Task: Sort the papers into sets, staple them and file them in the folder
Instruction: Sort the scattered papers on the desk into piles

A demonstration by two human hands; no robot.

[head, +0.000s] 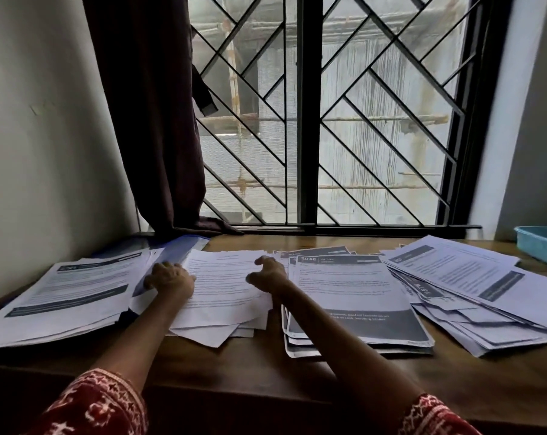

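— On the wooden table, below the window, what is lying in the middle?

— A loose pile of white sheets is lying there, and both hands are resting on it. The left hand is sitting on the pile's left edge, knuckles up, fingers curling down over the paper. The right hand is sitting on the right edge, fingers bent and pressing near the top corner. I cannot tell if either hand is really pinching a sheet or only touching it.

— How are the arms lying?

— Both are reaching forward, almost straight, with red patterned sleeves showing at the bottom.

— And around this pile?

— Just to the right, a neater stack with dark header bands is lying. Further right, a wide, messy heap of papers is spreading toward the table's edge. At the left, another stack is resting partly on a blue folder, which is lying open near the curtain.

— Any containers?

— A light blue tray is standing at the far right. What it is holding is not visible.
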